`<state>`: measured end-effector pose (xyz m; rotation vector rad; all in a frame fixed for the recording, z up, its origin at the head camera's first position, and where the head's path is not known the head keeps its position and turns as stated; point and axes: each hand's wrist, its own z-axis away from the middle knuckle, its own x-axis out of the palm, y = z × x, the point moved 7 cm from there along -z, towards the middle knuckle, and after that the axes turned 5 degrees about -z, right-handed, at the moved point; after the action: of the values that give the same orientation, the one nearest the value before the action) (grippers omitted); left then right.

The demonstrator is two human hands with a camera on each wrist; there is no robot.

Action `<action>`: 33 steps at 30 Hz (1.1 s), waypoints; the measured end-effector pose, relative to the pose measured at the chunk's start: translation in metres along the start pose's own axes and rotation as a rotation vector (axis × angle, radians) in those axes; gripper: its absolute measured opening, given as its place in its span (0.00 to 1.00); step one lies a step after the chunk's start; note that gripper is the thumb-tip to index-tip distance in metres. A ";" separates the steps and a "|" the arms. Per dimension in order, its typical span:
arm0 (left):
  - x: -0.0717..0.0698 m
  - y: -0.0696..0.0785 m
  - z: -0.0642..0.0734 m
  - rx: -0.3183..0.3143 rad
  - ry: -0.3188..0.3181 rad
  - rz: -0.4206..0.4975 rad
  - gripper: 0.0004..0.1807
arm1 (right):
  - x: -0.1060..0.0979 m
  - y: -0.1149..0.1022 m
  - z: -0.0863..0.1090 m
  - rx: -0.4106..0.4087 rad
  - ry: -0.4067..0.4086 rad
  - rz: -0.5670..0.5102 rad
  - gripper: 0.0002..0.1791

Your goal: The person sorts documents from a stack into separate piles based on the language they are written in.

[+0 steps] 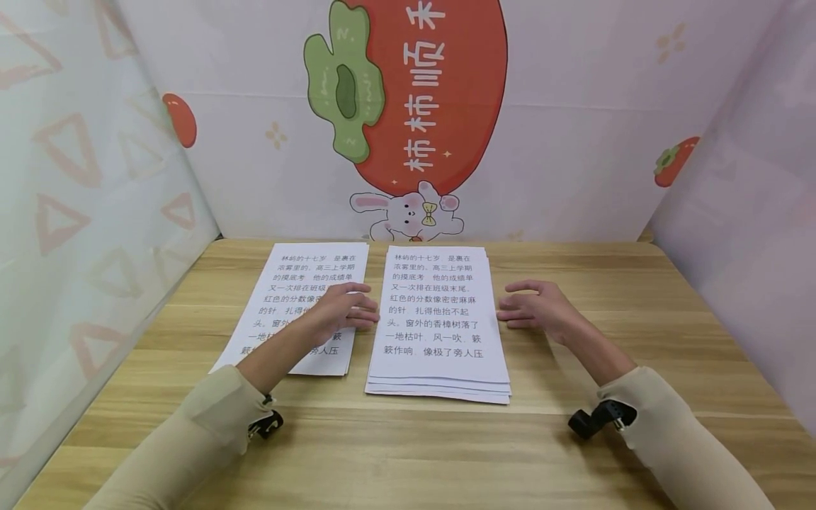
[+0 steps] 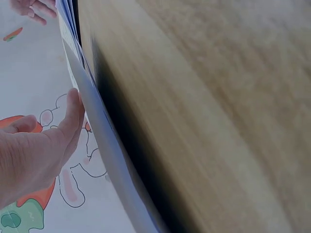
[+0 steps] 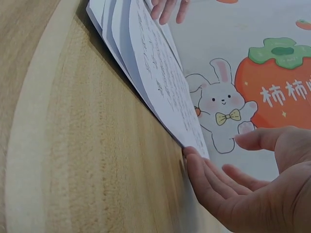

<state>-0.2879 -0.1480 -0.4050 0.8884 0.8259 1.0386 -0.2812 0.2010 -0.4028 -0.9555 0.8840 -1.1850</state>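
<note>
Two stacks of printed white paper lie side by side on the table. My left hand (image 1: 338,312) is over the right part of the left stack (image 1: 255,312), its fingers pointing at the left edge of the right stack (image 1: 433,308). On the other side, my right hand (image 1: 538,304) has its fingertips at that stack's right edge. Fingers of both hands are loosely bent, with nothing gripped. In the right wrist view, fingertips of the right hand (image 3: 238,189) meet the edge of the paper stack (image 3: 150,77). The left wrist view has the left hand (image 2: 43,150) beside a paper edge (image 2: 114,150).
Sheets at the right stack's near edge are slightly staggered. The wooden table (image 1: 408,453) reaches a printed back wall (image 1: 561,163) with a persimmon and a rabbit. White side walls stand left and right. Black wrist straps (image 1: 596,418) show at both sleeves.
</note>
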 end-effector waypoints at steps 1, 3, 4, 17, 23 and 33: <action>0.000 0.000 0.000 -0.001 0.001 -0.001 0.28 | -0.001 0.000 0.000 0.004 0.005 -0.002 0.32; 0.001 0.001 0.001 -0.003 0.005 0.000 0.27 | -0.002 0.000 0.000 0.007 0.009 -0.008 0.32; 0.001 0.001 0.001 0.000 0.005 0.000 0.27 | -0.002 0.000 0.001 0.010 0.013 -0.009 0.31; 0.002 0.001 0.006 0.025 0.027 0.007 0.25 | 0.000 -0.001 0.006 0.002 0.008 -0.056 0.31; 0.003 0.002 0.009 0.026 0.051 0.025 0.26 | 0.001 -0.003 0.009 -0.012 0.000 -0.081 0.31; 0.003 0.003 0.009 0.044 0.027 0.202 0.26 | 0.007 -0.003 0.005 -0.034 -0.031 -0.093 0.33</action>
<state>-0.2796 -0.1460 -0.3989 1.0127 0.7960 1.2139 -0.2761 0.1948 -0.3988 -1.0500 0.8449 -1.2339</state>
